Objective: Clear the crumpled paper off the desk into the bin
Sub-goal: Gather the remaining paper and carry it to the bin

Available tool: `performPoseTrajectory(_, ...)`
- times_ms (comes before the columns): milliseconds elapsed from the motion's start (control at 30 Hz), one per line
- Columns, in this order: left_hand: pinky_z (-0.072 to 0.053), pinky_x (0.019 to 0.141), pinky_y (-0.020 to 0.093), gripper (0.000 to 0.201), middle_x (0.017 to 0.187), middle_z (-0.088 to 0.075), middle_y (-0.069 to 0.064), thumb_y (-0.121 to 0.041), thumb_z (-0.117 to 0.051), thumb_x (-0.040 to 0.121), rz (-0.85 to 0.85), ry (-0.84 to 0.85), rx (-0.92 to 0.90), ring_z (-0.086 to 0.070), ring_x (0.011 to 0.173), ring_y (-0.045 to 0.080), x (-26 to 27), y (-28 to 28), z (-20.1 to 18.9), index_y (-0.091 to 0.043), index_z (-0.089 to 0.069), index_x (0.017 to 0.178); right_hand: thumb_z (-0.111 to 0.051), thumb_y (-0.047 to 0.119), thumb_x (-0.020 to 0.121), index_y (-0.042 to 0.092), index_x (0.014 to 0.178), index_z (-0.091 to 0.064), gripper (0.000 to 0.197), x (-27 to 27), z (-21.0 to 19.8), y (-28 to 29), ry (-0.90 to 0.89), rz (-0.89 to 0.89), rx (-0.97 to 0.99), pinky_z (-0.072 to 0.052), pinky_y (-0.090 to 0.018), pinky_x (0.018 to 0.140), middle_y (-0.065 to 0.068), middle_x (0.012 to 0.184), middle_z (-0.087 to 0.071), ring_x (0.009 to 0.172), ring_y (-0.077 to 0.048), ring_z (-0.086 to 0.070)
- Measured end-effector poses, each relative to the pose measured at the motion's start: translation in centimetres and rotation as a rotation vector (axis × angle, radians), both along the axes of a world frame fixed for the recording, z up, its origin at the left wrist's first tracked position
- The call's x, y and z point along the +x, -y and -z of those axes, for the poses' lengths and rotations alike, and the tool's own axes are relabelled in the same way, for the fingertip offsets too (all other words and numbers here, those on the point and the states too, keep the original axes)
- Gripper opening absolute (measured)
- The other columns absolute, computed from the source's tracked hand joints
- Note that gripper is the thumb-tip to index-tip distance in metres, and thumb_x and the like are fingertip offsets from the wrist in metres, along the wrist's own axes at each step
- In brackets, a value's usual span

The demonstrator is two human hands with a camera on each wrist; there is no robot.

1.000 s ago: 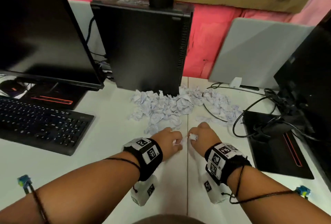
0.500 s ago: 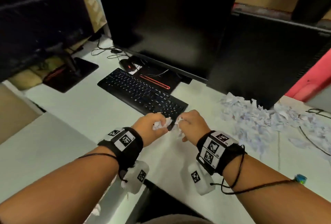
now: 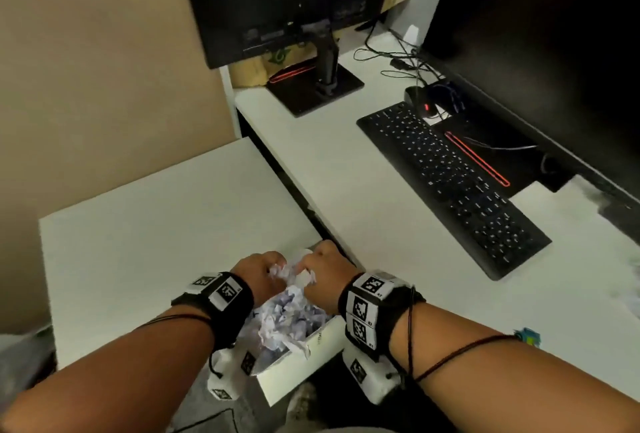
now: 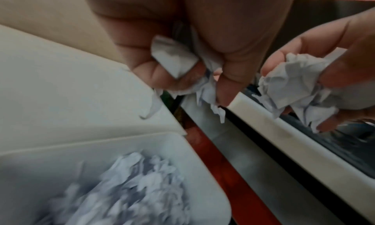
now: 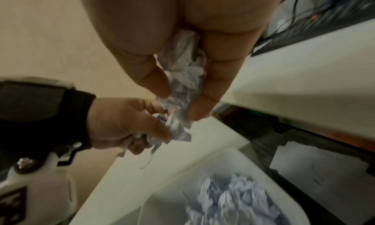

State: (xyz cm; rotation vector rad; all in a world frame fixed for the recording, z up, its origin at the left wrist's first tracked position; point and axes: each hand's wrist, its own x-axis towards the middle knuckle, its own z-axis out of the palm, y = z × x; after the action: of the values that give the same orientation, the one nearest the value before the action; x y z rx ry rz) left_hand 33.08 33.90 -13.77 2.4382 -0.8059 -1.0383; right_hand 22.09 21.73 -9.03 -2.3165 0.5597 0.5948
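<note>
The counter [image 3: 398,224] had moved to the right half of the frame, and the keyboard [image 3: 453,186] lay at centre right instead of ahead. The white bin [image 3: 298,370], not visible half a second before, was now at lower centre, full of crumpled paper [image 3: 287,318]. Above it, the left hand [image 3: 254,276] and right hand [image 3: 327,271] were side by side, each with fingers curled around its own paper wad [image 4: 176,60] [image 5: 184,71].
</note>
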Motion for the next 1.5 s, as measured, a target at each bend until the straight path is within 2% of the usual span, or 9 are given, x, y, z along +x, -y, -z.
performPoseTrajectory(133, -0.046, 0.079, 0.027, 0.034, 0.111, -0.058, 0.006, -0.033, -0.071, 0.074, -0.012, -0.014, 0.144, -0.060, 0.100, 0.025, 0.0, -1.6, 3.0, -0.026, -0.058, 0.105, -0.055, 0.017, 0.087, 0.021, 0.125, -0.057, 0.038, 1.7, 3.0, -1.6, -0.074, -0.048, 0.001, -0.041, -0.026, 0.101, -0.008, 0.136, -0.030, 0.116, -0.024, -0.050)
performPoseTrajectory(300, -0.048, 0.092, 0.032, 0.068, 0.126, -0.040, 0.005, -0.036, -0.077, 0.070, 0.000, -0.045, 0.208, -0.054, 0.111, 0.024, -0.6, -2.6, 5.3, -0.029, -0.044, 0.130, -0.062, 0.025, 0.086, 0.027, 0.132, -0.049, 0.048, 2.9, 6.6, -2.5, -0.111, -0.039, -0.005, -0.041, -0.031, 0.103, -0.005, 0.140, -0.031, 0.119, -0.023, -0.051)
performPoseTrajectory(533, -0.045, 0.099, 0.031, 0.068, 0.144, -0.037, -0.001, -0.020, -0.063, 0.077, 0.043, -0.126, 0.177, -0.053, 0.119, 0.019, -1.0, -3.1, 6.9, -0.036, -0.037, 0.138, -0.047, 0.022, 0.094, 0.021, 0.135, -0.046, 0.041, 3.0, 8.5, -2.1, -0.090, 0.053, -0.004, -0.039, -0.030, 0.105, -0.007, 0.142, -0.032, 0.120, -0.024, -0.050)
performPoseTrajectory(633, -0.034, 0.110, 0.031, 0.069, 0.153, -0.025, -0.001, -0.015, -0.057, 0.081, 0.096, -0.117, 0.207, -0.038, 0.134, 0.019, -1.5, -3.3, 7.6, -0.034, -0.032, 0.142, -0.049, 0.022, 0.093, 0.026, 0.133, -0.047, 0.040, 2.4, 9.2, -1.5, -0.084, 0.042, -0.008, -0.040, -0.027, 0.103, -0.001, 0.139, -0.038, 0.116, -0.019, -0.052)
performPoseTrajectory(867, -0.040, 0.094, 0.035, 0.052, 0.129, -0.033, -0.002, -0.029, -0.063, 0.076, 0.271, 0.325, 0.277, -0.037, 0.119, 0.027, -3.2, -2.0, 6.6, -0.036, -0.041, 0.123, -0.054, 0.019, 0.090, 0.020, 0.131, -0.050, 0.041, 0.7, 9.2, 0.0, -0.134, 0.000, -0.058, -0.035, -0.032, 0.108, -0.008, 0.140, -0.036, 0.125, -0.026, -0.043)
performPoseTrajectory(1067, -0.041, 0.095, 0.039, 0.029, 0.122, -0.042, -0.001, -0.045, -0.061, 0.084, 0.584, 0.217, 0.245, -0.039, 0.116, 0.027, -4.1, -1.0, 7.9, -0.040, -0.054, 0.112, -0.052, 0.021, 0.091, 0.022, 0.128, -0.053, 0.037, -0.3, 9.1, 0.9, -0.121, 0.007, -0.076, -0.039, -0.036, 0.105, -0.007, 0.135, -0.039, 0.121, -0.027, -0.045)
performPoseTrajectory(1200, -0.041, 0.097, 0.039, 0.026, 0.124, -0.044, 0.000, -0.044, -0.056, 0.086, 0.583, 0.128, 0.315, -0.039, 0.120, 0.025, -4.0, -1.0, 8.6, -0.039, -0.059, 0.111, -0.053, 0.021, 0.090, 0.025, 0.128, -0.051, 0.039, -0.9, 9.2, 1.4, -0.126, 0.001, -0.090, -0.036, -0.033, 0.107, -0.004, 0.136, -0.039, 0.124, -0.026, -0.040)
performPoseTrajectory(1333, -0.046, 0.092, 0.040, 0.029, 0.124, -0.056, 0.010, -0.024, -0.041, 0.097, 0.566, 0.099, 0.408, -0.053, 0.117, 0.029, -4.0, -0.4, 8.6, -0.013, -0.061, 0.115, -0.051, 0.019, 0.090, 0.024, 0.130, -0.049, 0.041, -1.5, 8.9, 1.4, -0.150, -0.020, -0.088, -0.034, -0.033, 0.108, -0.005, 0.137, -0.037, 0.125, -0.027, -0.037)
performPoseTrajectory(1500, -0.045, 0.092, 0.036, 0.034, 0.122, -0.060, 0.012, -0.029, -0.038, 0.097, 0.472, 0.078, 0.373, -0.056, 0.114, 0.029, -3.0, -0.2, 8.3, -0.008, -0.060, 0.114, -0.050, 0.018, 0.091, 0.022, 0.132, -0.048, 0.042, -1.4, 7.8, 1.0, -0.131, -0.030, -0.079, -0.035, -0.034, 0.108, -0.005, 0.139, -0.035, 0.127, -0.025, -0.038)
